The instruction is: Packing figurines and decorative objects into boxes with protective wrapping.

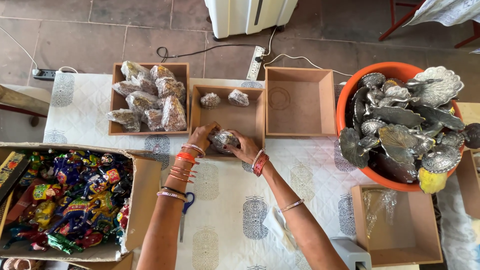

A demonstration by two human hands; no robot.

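My left hand (201,135) and my right hand (242,146) together grip a small plastic-wrapped silvery bundle (223,138) at the near edge of the middle wooden tray (198,112). Two similar wrapped bundles (210,100) (238,97) lie at that tray's far end. Both wrists carry red and orange bangles. To the left, another wooden tray (114,107) is filled with several wrapped bundles (150,97).
An empty wooden tray (300,102) sits to the right. An orange tub (350,90) holds several silver leaf-shaped metal pieces. A cardboard box (142,192) of colourful figurines is at the left. Blue-handled scissors (186,210) lie on the white cloth. Another wooden box (400,250) with clear plastic stands near right.
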